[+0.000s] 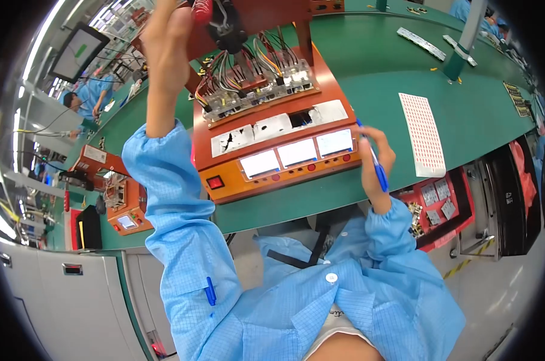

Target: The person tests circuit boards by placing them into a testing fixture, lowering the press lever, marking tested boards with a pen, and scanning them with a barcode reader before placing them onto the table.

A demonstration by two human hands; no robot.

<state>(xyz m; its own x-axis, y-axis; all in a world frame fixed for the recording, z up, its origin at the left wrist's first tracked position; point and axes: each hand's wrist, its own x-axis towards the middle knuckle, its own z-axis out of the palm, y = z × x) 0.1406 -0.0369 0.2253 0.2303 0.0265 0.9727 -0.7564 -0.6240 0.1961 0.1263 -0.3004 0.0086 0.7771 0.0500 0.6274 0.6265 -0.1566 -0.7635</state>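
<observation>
A red-orange test box (pixel 272 129) stands on the green table, with three lit screens (pixel 298 153) on its front and bundles of coloured wires (pixel 230 78) above a clear fixture. My left hand (pixel 167 51) is raised at the top left, closed around the red handle (pixel 201 11) of a clamp. At the box's right front corner, my right hand (pixel 378 162) has a blue pen (pixel 379 171) between its fingers. A red power switch (pixel 215 182) shows at the box's lower left.
A sheet of small red labels (pixel 423 135) lies right of the box. Farther right is a red bin (pixel 459 210) of parts. A metal post (pixel 465 48) rises at the back right. Another test box (pixel 125 204) stands left, and people in blue work beyond.
</observation>
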